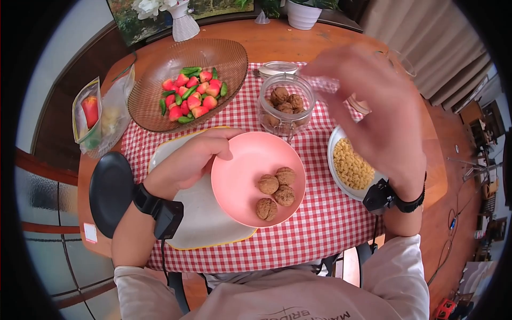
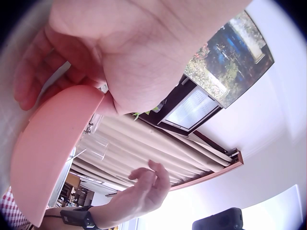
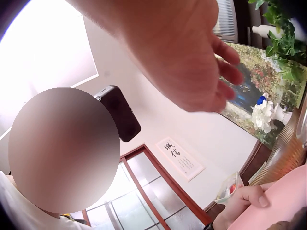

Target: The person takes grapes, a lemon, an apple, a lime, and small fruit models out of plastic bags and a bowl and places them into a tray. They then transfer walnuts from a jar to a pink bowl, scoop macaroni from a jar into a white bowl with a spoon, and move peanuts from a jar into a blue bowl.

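My left hand [image 1: 198, 154] holds a round pink plate [image 1: 240, 160] by its left rim, thumb on top and fingers underneath. Several walnuts [image 1: 268, 184] lie together on the plate's lower right part. Raised above the table on the right is my right hand [image 1: 373, 106], blurred in the head view, with nothing in it. Its fingers are loosely bent in the left wrist view, where the hand [image 2: 139, 191] shows against the curtain. Left of that hand stands a glass clip jar [image 1: 261, 114], lid swung back, with more walnuts [image 1: 285, 101] inside.
A white bowl of yellow pasta [image 1: 352, 168] sits below my right hand. At the back left is a large amber bowl [image 1: 146, 101] with red and green pieces. A black plate [image 1: 109, 194], bagged items [image 1: 90, 114] and a pale mat [image 1: 200, 226] are on the left.
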Available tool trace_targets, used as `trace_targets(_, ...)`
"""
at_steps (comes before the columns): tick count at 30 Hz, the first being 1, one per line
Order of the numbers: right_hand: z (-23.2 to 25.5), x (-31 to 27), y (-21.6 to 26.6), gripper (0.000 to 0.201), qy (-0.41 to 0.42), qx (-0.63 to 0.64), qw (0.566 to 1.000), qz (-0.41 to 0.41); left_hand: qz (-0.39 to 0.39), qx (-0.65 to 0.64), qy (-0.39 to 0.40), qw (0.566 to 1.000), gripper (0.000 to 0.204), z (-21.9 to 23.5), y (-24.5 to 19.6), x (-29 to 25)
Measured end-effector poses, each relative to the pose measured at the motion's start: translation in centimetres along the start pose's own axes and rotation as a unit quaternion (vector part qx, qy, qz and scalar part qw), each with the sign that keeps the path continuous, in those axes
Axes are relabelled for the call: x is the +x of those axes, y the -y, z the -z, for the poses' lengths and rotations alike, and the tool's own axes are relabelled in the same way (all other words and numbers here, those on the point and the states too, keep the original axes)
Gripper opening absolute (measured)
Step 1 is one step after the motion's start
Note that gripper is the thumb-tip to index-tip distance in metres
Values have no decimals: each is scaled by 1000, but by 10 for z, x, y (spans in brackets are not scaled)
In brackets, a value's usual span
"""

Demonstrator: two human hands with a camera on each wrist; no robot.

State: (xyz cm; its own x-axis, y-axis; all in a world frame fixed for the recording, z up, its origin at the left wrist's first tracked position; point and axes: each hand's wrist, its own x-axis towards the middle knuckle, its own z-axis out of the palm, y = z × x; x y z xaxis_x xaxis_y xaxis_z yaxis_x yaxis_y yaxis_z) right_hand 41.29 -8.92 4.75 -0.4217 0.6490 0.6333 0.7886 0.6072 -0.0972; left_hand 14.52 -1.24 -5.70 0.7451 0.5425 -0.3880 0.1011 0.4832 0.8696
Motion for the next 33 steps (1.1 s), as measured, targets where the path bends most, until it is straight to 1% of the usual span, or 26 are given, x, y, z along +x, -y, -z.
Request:
trace_targets(1, -5, -2, 0, 29, 0, 0, 1000, 0, 0, 0, 0, 1000, 57, -1, 0, 0)
trace_targets(2, -9, -5, 0, 30, 128, 39, 990, 43, 0, 2, -3, 1000, 58, -3, -1, -1)
trace_targets(3, -15, -7, 1, 32, 253, 76, 961, 85, 0, 5, -5, 1000, 58, -3, -2, -1)
trace_targets(4, -22, -12, 1, 32, 253, 75, 961, 85, -1, 5, -4, 1000, 58, -3, -2, 0)
trace_targets(6, -35, -21, 7, 20, 371, 177, 910, 59, 5, -2, -3, 1000, 60, -1, 0, 0)
trace_targets(7, -36, -17, 14, 22, 419, 168, 892, 33, 5, -2, -3, 1000, 60, 0, 0, 1)
trace_targets(8, -40, -17, 18, 22, 419, 168, 891, 34, 3, 1, -2, 1000, 61, 1, 0, 1)
trace_targets(10, -51, -22, 21, 25, 384, 169, 906, 52, 2, 3, -1, 1000, 61, 2, 1, 1)
trace_targets(12, -56, -23, 27, 24, 375, 156, 912, 52, 1, 4, 10, 1000, 62, 1, 0, 1)
trace_targets(15, -55, -21, 27, 23, 352, 122, 926, 61, 9, -3, -5, 1000, 63, -1, -2, 0)
trace_targets(17, -50, -17, 24, 24, 338, 103, 933, 71, 9, -3, 1, 1000, 64, -1, -1, 1)
trace_targets(19, -39, -8, 18, 24, 166, 87, 982, 33, 10, -6, 6, 1000, 64, -1, 0, 1)
trace_targets(20, -36, -4, 15, 24, 167, 87, 981, 34, 7, -5, 7, 1000, 64, -2, -1, 1)
trace_targets(21, -33, -1, 11, 29, 59, 95, 994, 15, 3, -4, 7, 1000, 63, -2, -1, 0)
trace_targets(22, -30, 1, 9, 35, -51, 102, 993, -4, 3, -5, 7, 1000, 63, -1, -1, 1)
trace_targets(23, -27, 2, 8, 35, -51, 101, 994, -4, 1, 4, 8, 1000, 62, 0, 0, 1)
trace_targets(25, -22, 3, 6, 34, -190, -1, 981, -40, -1, 12, 9, 1000, 60, 1, 0, 1)
trace_targets(26, -21, 3, 3, 34, -190, -1, 981, -41, -1, 12, 5, 1000, 59, -1, -1, 1)
trace_targets(28, -21, 3, -4, 32, -196, -57, 978, -34, 0, 13, 0, 1000, 58, -1, -1, 0)
trace_targets(29, -23, 0, -8, 31, -183, -77, 978, -64, -2, 9, 3, 1000, 59, -2, -1, 0)
trace_targets(30, -22, 0, -9, 31, -184, -77, 978, -65, -5, 5, 7, 1000, 59, -2, -1, 0)
trace_targets(32, -19, -1, -9, 31, -122, -122, 975, -143, -1, 4, 9, 1000, 58, 1, 0, 1)
trace_targets(33, -17, -1, -9, 31, -122, -122, 975, -144, 1, 2, 11, 1000, 58, 2, 1, 2)
